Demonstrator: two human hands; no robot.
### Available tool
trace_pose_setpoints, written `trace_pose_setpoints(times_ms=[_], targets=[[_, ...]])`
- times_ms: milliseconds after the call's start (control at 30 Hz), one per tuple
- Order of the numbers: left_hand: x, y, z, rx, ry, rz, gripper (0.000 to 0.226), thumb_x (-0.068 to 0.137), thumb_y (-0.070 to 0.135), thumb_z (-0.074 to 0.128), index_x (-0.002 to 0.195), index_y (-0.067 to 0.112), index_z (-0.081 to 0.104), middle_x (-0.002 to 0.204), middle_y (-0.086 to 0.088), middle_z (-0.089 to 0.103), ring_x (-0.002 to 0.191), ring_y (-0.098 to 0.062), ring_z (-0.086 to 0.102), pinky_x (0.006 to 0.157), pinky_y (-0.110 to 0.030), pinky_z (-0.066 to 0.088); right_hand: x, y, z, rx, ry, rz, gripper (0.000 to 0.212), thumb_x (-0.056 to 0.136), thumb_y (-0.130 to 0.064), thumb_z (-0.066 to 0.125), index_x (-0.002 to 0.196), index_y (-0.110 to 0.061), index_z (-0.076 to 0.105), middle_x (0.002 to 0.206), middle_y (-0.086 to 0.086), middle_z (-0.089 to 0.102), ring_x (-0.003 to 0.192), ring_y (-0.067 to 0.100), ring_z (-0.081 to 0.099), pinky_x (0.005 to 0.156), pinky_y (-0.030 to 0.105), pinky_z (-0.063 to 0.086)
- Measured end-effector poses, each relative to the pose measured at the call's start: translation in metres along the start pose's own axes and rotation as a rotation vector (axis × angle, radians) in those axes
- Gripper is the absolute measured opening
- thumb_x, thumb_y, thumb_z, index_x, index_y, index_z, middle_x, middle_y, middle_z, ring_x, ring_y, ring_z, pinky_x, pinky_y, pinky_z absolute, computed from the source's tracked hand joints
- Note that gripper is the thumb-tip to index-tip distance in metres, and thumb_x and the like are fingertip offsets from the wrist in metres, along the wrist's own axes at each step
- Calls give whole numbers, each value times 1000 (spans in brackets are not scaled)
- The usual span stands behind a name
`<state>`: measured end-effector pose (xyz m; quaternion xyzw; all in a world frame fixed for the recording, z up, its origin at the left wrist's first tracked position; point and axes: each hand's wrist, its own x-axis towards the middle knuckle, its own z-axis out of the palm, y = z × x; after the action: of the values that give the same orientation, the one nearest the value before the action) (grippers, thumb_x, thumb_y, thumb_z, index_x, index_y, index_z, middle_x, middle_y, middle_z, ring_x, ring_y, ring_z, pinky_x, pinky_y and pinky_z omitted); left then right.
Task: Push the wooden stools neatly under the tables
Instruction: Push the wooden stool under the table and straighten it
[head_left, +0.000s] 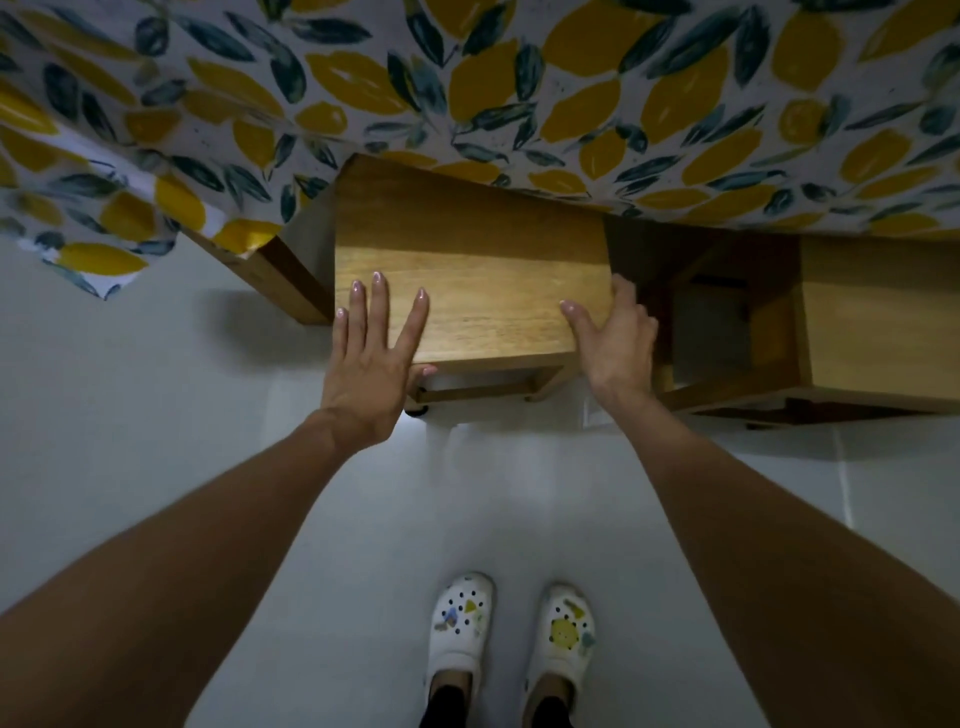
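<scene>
A wooden stool with a flat rectangular seat stands in front of me, its far part tucked under the table with the lemon-print cloth. My left hand lies flat on the seat's near left corner, fingers spread, thumb hooked under the front edge. My right hand grips the seat's near right corner, fingers wrapped over the side edge. A second wooden stool stands to the right, also partly under the table.
A wooden table leg stands just left of the stool, with a corner of the cloth hanging over it. The floor is pale grey tile. My feet in white clogs stand behind the stool.
</scene>
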<state>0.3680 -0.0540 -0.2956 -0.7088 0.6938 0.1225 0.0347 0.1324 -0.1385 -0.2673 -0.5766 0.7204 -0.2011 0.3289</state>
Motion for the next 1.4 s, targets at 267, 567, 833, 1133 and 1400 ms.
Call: trace_pose_setpoints(times_ms=[267, 567, 833, 1133, 1400], targets=[[1, -47, -16, 64, -85, 155, 74, 89, 55, 20, 146, 28, -19, 155, -21, -23, 141, -38, -22, 113, -47, -7, -34, -7, 27, 34, 77, 156, 59, 88, -42, 64, 136, -16, 42, 130, 14, 44, 121, 27, 40, 91, 35, 41], [-12, -31, -3, 10, 8, -11, 75, 91, 52, 27, 149, 23, -11, 156, -21, -19, 143, -39, -20, 114, -49, -8, -47, -2, 36, -495, -156, -327, 90, 89, -67, 39, 154, -24, -6, 160, 16, -14, 146, 34, -15, 119, 48, -3], [-6, -30, -4, 13, 8, -20, 73, 93, 52, 27, 149, 25, -11, 157, -20, -17, 143, -39, -17, 116, -51, -4, -35, 2, 40, -634, -219, -353, 96, 78, -79, 20, 151, -27, -15, 156, 16, -27, 142, 33, -29, 116, 46, -15], [-4, -22, -2, 1, 24, -32, 72, 94, 50, 27, 149, 24, -11, 157, -20, -16, 143, -40, -16, 116, -51, -2, -26, 5, 34, -650, -220, -369, 97, 78, -80, 22, 152, -29, -13, 157, 13, -27, 143, 31, -28, 113, 43, -17], [-4, -21, -10, 18, -72, -28, 81, 88, 62, 20, 148, 21, -16, 154, -21, -23, 142, -40, -21, 114, -50, -9, -25, 0, 24, -583, -299, -357, 93, 82, -76, 31, 152, -30, -12, 156, 11, -29, 141, 28, -32, 116, 44, -16]])
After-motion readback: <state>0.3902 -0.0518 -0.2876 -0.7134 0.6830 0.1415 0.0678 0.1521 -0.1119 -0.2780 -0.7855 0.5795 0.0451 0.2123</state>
